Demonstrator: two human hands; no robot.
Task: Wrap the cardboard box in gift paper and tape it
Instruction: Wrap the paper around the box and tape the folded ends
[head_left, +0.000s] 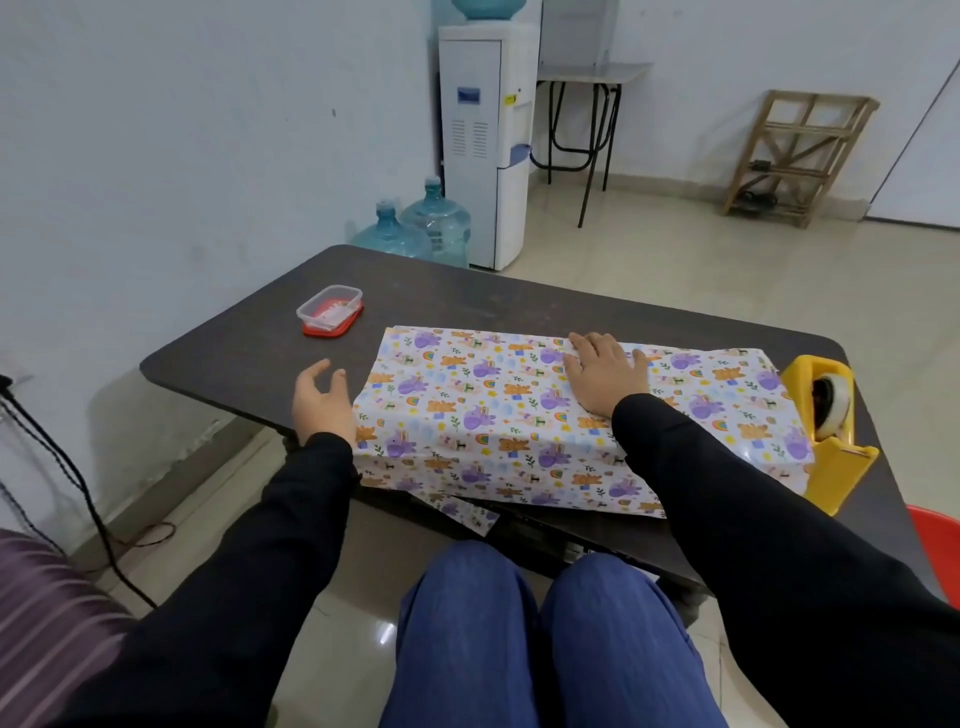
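Observation:
The box (467, 410) lies long and flat on the dark table (249, 353), fully covered in white gift paper printed with purple and orange animals; no cardboard shows. My right hand (605, 374) presses flat on top of it, fingers straight, over a paper edge near the middle. My left hand (322, 402) hovers just off the box's left end, fingers loosely spread, holding nothing. A flap of paper (571, 499) sticks out along the box's near side. A yellow tape dispenser (826, 431) stands against the box's right end.
A clear plastic container on a red lid (330, 310) sits at the table's far left. A loose paper strip (467, 512) hangs at the near edge. Water bottles (415, 228), a dispenser (488, 145) and a wooden rack (795, 156) stand behind. A red chair (937, 551) is at my right.

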